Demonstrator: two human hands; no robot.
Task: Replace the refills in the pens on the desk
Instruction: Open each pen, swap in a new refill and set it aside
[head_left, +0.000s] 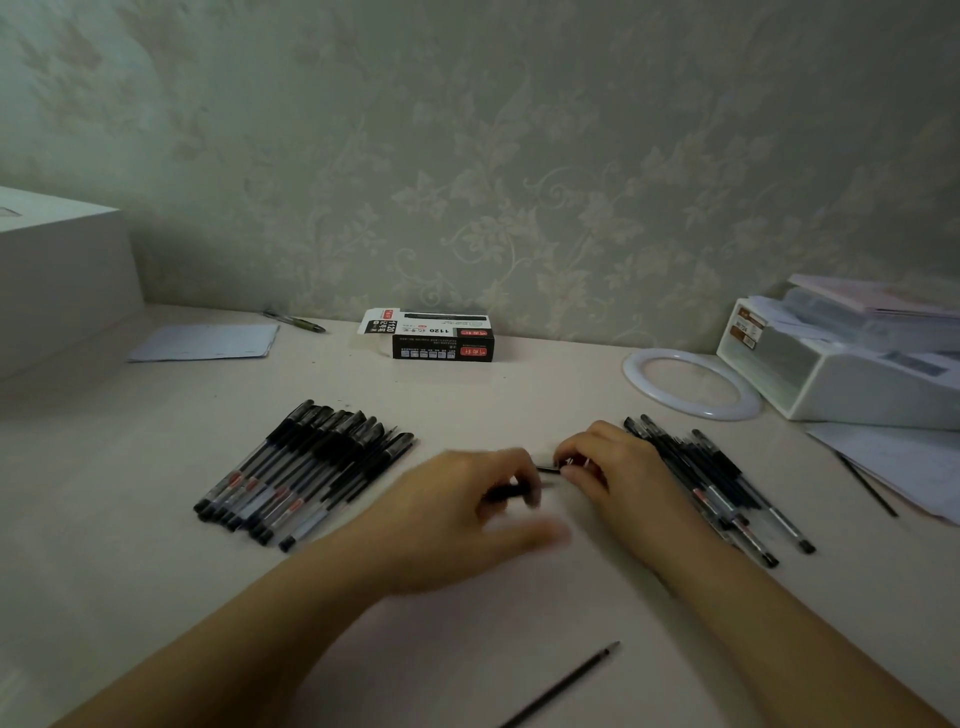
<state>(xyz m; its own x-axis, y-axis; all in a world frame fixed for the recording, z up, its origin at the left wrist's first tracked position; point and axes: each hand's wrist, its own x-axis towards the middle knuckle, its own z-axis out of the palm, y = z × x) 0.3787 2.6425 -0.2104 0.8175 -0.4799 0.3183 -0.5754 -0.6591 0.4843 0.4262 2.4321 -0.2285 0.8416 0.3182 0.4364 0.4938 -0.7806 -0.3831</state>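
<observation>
Holding one pen (540, 475) between them, both hands work at the middle of the bench (519, 395), well in from its near edge. The left hand (467, 514) curls round the dark barrel end; its fingers are blurred, so the exact hold cannot be told. The right hand (605, 467) pinches the other end, where something small and light-coloured shows, perhaps the tip section, though it is too small to be sure. The pen's long axis runs roughly left to right, parallel to the near edge and tilted slightly up toward the right, so each hand has one end and the two can pull or twist against each other along that line.

A fanned row of pens (306, 467) lies toward the left edge, just beyond the left hand. A second heap of pens (727, 488) lies toward the right edge, touching or partly under the right wrist. Which heap is done cannot be told.

A loose refill (566, 683) lies alone by the near edge, slanting from lower left to upper right with its tip toward the right. It sits between the forearms, rather nearer the right one, so that hand probably has the shorter reach once the barrel is open.

A marker box (441, 338) stands at the far edge by the wall.
</observation>
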